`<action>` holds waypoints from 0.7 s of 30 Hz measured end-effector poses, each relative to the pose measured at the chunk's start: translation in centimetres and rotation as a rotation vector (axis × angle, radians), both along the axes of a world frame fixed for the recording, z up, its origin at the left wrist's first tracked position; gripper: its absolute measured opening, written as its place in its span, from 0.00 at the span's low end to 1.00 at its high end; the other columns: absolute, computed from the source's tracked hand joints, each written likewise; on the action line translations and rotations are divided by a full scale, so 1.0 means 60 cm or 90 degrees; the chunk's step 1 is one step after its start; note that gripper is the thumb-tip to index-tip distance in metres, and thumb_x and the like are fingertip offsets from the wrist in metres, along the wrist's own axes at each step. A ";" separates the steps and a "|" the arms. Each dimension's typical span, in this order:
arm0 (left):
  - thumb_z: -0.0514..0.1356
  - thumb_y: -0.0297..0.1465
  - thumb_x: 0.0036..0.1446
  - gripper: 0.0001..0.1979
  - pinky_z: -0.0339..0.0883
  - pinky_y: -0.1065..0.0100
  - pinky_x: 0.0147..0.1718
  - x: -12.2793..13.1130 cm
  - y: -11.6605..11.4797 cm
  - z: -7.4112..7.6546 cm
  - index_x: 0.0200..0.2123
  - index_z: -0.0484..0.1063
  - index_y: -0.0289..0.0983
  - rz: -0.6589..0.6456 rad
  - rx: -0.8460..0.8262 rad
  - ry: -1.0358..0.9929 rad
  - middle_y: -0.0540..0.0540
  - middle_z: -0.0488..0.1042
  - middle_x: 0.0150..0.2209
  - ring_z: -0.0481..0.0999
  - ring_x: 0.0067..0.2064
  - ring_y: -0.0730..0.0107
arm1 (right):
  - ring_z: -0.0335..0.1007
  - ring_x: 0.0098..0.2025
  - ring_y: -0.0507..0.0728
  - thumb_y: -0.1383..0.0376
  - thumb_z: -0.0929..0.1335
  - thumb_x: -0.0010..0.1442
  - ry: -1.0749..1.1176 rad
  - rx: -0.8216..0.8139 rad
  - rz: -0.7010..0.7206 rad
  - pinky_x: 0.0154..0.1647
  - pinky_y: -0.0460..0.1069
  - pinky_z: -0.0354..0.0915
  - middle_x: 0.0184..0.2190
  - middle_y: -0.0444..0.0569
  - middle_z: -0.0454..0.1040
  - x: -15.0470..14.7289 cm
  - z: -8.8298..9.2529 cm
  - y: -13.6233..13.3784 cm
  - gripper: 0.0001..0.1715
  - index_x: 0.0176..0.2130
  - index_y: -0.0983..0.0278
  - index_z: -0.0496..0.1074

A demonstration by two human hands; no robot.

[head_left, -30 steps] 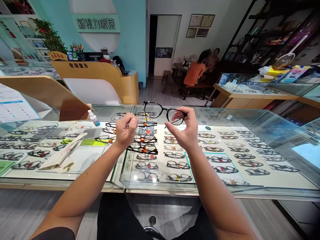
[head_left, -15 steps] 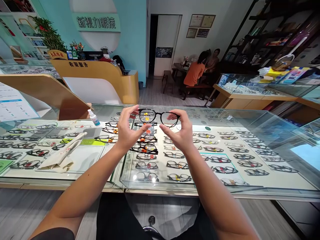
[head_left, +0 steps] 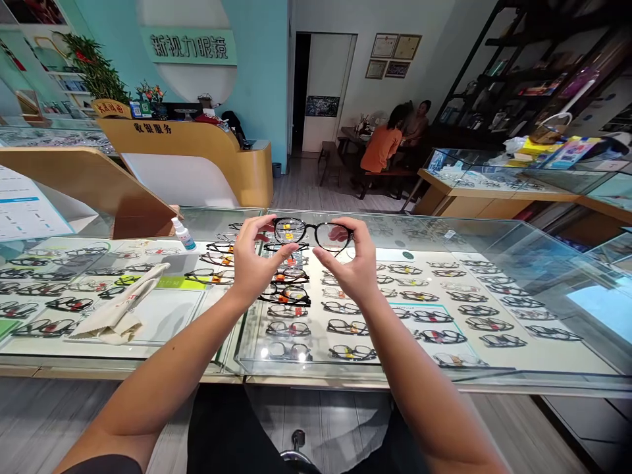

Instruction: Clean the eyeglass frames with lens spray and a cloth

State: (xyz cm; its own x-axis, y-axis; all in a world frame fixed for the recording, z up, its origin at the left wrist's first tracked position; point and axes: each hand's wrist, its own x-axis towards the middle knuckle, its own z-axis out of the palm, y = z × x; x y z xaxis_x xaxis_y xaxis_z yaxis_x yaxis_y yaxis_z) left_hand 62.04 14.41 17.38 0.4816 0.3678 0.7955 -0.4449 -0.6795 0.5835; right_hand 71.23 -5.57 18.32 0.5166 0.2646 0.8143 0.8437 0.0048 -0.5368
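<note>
A pair of black-rimmed glasses (head_left: pixel 311 226) is held up level above the glass display case, its lenses facing me. My left hand (head_left: pixel 254 253) grips the left end of the frame, thumb below and fingers above. The right end sits in my right hand (head_left: pixel 354 255), held the same way. Parts of the fingers are hidden behind the lenses. Beneath the hands, several black glasses with orange tags (head_left: pixel 289 294) lie in a column on the case.
A cream cloth (head_left: pixel 116 313) lies on the left part of the display case (head_left: pixel 494 376), with a small white spray bottle (head_left: pixel 183 234) behind it. Several rows of glasses fill the case. A wooden stand (head_left: pixel 89 178) is at left. Two people sit at a table beyond.
The view has shifted very slightly. Both hands keep the glasses in nearly the same place, and the frame looks a touch more level.
</note>
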 end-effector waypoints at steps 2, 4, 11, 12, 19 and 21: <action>0.75 0.51 0.58 0.32 0.77 0.60 0.47 0.002 0.001 -0.002 0.59 0.78 0.41 0.000 -0.012 -0.011 0.40 0.79 0.53 0.81 0.52 0.58 | 0.76 0.49 0.62 0.52 0.80 0.62 -0.003 0.016 -0.022 0.53 0.60 0.73 0.52 0.51 0.75 -0.001 -0.004 0.001 0.35 0.61 0.54 0.69; 0.76 0.49 0.58 0.31 0.77 0.60 0.47 0.004 0.004 -0.005 0.59 0.77 0.41 -0.002 -0.031 -0.020 0.40 0.79 0.54 0.81 0.52 0.58 | 0.75 0.54 0.64 0.51 0.80 0.61 -0.011 0.037 -0.048 0.56 0.62 0.73 0.56 0.53 0.73 -0.001 -0.006 0.002 0.38 0.63 0.54 0.67; 0.77 0.47 0.58 0.30 0.75 0.62 0.46 0.007 0.009 -0.008 0.58 0.77 0.41 0.002 -0.056 -0.037 0.41 0.79 0.53 0.80 0.51 0.59 | 0.73 0.52 0.64 0.49 0.77 0.65 -0.067 0.050 -0.105 0.53 0.63 0.73 0.52 0.52 0.74 -0.003 -0.003 0.001 0.31 0.60 0.55 0.69; 0.76 0.48 0.58 0.30 0.75 0.62 0.45 0.006 0.009 -0.007 0.58 0.77 0.41 0.012 -0.048 -0.043 0.41 0.78 0.53 0.80 0.51 0.60 | 0.73 0.52 0.64 0.50 0.77 0.65 -0.070 0.050 -0.105 0.53 0.63 0.72 0.52 0.52 0.74 -0.003 -0.003 0.002 0.31 0.60 0.55 0.69; 0.77 0.51 0.56 0.33 0.71 0.61 0.43 0.000 0.008 0.000 0.58 0.76 0.41 0.108 0.026 -0.120 0.43 0.75 0.50 0.75 0.47 0.61 | 0.75 0.52 0.65 0.51 0.75 0.67 -0.034 0.004 -0.082 0.52 0.62 0.72 0.51 0.53 0.76 0.002 -0.009 0.009 0.26 0.59 0.56 0.71; 0.77 0.51 0.56 0.33 0.70 0.61 0.43 -0.001 0.008 0.001 0.58 0.75 0.41 0.118 0.037 -0.130 0.43 0.75 0.50 0.75 0.47 0.61 | 0.75 0.51 0.65 0.50 0.75 0.67 -0.019 -0.007 -0.076 0.51 0.62 0.72 0.50 0.53 0.76 0.003 -0.011 0.011 0.26 0.58 0.57 0.72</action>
